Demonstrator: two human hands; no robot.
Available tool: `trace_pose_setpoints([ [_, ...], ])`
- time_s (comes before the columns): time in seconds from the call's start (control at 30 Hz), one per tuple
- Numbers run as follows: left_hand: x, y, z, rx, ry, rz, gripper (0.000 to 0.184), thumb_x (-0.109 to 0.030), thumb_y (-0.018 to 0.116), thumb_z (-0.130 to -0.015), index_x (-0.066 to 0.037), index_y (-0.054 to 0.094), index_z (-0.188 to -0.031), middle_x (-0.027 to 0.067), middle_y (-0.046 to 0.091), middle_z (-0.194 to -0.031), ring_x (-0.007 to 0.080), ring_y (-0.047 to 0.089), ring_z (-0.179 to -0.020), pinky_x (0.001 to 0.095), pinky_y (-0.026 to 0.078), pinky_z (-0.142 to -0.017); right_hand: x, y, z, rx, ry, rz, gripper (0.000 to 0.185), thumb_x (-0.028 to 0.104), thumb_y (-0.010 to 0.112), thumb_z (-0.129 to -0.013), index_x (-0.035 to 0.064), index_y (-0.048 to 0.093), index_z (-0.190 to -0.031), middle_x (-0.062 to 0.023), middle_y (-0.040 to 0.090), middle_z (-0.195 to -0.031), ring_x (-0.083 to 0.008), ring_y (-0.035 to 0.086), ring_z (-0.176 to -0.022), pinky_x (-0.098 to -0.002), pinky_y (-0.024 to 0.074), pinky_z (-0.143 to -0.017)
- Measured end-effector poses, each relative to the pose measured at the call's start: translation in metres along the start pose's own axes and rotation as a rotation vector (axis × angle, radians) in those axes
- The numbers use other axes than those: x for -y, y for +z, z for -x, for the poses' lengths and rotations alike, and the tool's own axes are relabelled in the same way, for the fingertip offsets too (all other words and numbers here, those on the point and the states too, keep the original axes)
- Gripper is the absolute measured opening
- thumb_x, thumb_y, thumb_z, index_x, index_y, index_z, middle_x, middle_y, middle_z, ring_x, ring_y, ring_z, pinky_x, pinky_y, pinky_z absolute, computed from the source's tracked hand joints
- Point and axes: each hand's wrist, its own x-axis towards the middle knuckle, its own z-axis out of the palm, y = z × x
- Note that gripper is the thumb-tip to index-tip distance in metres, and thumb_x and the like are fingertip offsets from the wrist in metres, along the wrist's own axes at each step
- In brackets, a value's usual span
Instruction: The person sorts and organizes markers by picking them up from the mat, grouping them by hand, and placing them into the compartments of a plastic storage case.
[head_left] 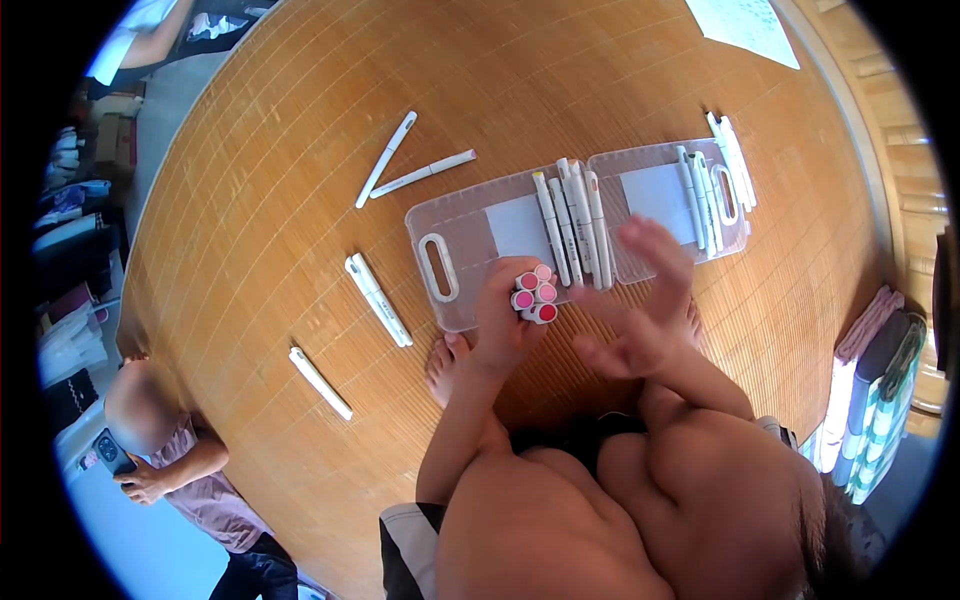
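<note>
My left hand (506,305) is wrapped round a bunch of several markers (536,294), whose pink and red ends face up toward me. To its right, my right hand (645,310) is raised with fingers spread, slightly blurred, and nothing shows in it. Beyond both hands lies an opened clear plastic case (430,218) with white-rimmed handle slots. Several white markers (575,225) rest across its middle, and more white markers (703,200) lie in its right half. Part of the case is hidden behind my hands.
Left of the case, loose markers (378,300) lie on the bamboo mat (260,230), including a single marker (320,384). Two markers (422,174) sit farther back. A printed sheet (745,28) is at the far right. At lower left a person (200,470) holds a phone (113,453).
</note>
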Motion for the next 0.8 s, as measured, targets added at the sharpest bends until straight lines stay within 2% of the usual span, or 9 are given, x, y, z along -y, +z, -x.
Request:
trace_pose_setpoints([
  [0.07,-0.004,0.0,0.0,0.001,0.023,-0.037,0.035,-0.002,0.062,-0.062,-0.004,0.048,-0.094,0.0102,0.053,-0.087,0.0243,0.052,-0.076,0.0296,0.041,-0.068,-0.005,0.002,-0.002,0.014,0.174,-0.016,0.028,0.031,0.062,-0.065,0.0114,0.061,-0.084,-0.0188,0.04,-0.115,-0.0341,0.039,-0.105,-0.043,0.0311,-0.086],
  [0.33,-0.001,0.003,0.0,0.013,0.105,0.056,0.039,0.0,0.062,-0.065,-0.003,0.043,-0.099,0.0107,0.052,-0.086,0.0217,0.051,-0.077,0.029,0.042,-0.068,-0.01,0.005,-0.001,0.284,0.189,-0.196,0.034,0.03,0.06,-0.068,0.0091,0.057,-0.094,-0.019,0.038,-0.117,-0.035,0.037,-0.107,-0.0425,0.0296,-0.088],
  [0.4,-0.008,0.002,0.0,-0.091,-0.281,0.118,0.033,-0.003,0.061,-0.069,-0.002,0.043,-0.097,0.0109,0.051,-0.085,0.0222,0.051,-0.076,0.0295,0.041,-0.067,-0.017,0.009,0.006,0.102,0.365,-0.368,0.035,0.026,0.059,-0.069,0.0066,0.054,-0.098,-0.0181,0.04,-0.114,-0.0332,0.039,-0.105,-0.0408,0.0308,-0.087],
  [0.43,-0.004,0.0,-0.003,-0.133,-0.366,-0.041,0.029,-0.008,0.06,-0.071,-0.001,0.042,-0.093,0.0122,0.048,-0.083,0.0234,0.05,-0.072,0.0312,0.04,-0.065,-0.023,0.013,0.011,0.07,0.404,-0.308,0.038,0.021,0.061,-0.069,0.0033,0.051,-0.1,-0.018,0.043,-0.108,-0.0324,0.042,-0.099,-0.0384,0.0339,-0.084],
  [0.47,0.002,-0.004,-0.005,-0.132,-0.367,-0.042,0.029,-0.008,0.06,-0.071,-0.001,0.042,-0.093,0.0122,0.048,-0.083,0.0234,0.05,-0.072,0.0312,0.04,-0.065,-0.03,0.018,0.016,0.069,0.405,-0.309,0.038,0.021,0.061,-0.069,0.0033,0.051,-0.1,-0.018,0.043,-0.108,-0.0324,0.042,-0.099,-0.0384,0.0339,-0.084],
  [0.53,0.019,-0.011,-0.008,-0.173,-0.367,-0.338,0.032,-0.013,0.06,-0.071,0.001,0.042,-0.093,0.014,0.046,-0.08,0.0256,0.049,-0.07,0.0334,0.04,-0.063,-0.045,0.029,0.025,0.106,0.571,-0.1,0.038,0.017,0.063,-0.067,0.0012,0.05,-0.1,-0.0174,0.044,-0.102,-0.0324,0.044,-0.092,-0.0378,0.0365,-0.08],
  [0.57,0.026,-0.015,-0.009,-0.167,-0.414,-0.438,0.038,-0.015,0.062,-0.069,0.004,0.042,-0.095,0.0159,0.046,-0.08,0.0291,0.05,-0.072,0.0359,0.04,-0.063,-0.05,0.033,0.03,0.105,0.57,-0.096,0.038,0.017,0.063,-0.067,0.0012,0.05,-0.1,-0.0174,0.044,-0.102,-0.0324,0.044,-0.092,-0.0378,0.0365,-0.08],
  [0.7,0.033,-0.027,-0.017,-0.104,-0.543,-0.661,0.042,-0.016,0.061,-0.069,0.005,0.043,-0.101,0.0178,0.047,-0.085,0.0344,0.05,-0.08,0.038,0.04,-0.068,-0.058,0.044,0.042,0.176,0.636,0.124,0.064,0.027,0.07,-0.061,-0.0034,0.04,-0.109,-0.0202,0.041,-0.101,-0.033,0.041,-0.093,-0.038,0.0363,-0.08],
  [0.8,0.039,-0.024,-0.018,-0.103,-0.447,-0.896,0.044,-0.016,0.061,-0.069,0.003,0.043,-0.104,0.0174,0.046,-0.09,0.0333,0.046,-0.088,0.0371,0.04,-0.075,-0.06,0.059,0.045,0.262,0.665,0.227,0.082,0.034,0.073,-0.056,-0.0072,0.032,-0.114,-0.0227,0.037,-0.104,-0.0335,0.039,-0.096,-0.0378,0.0358,-0.082],
])
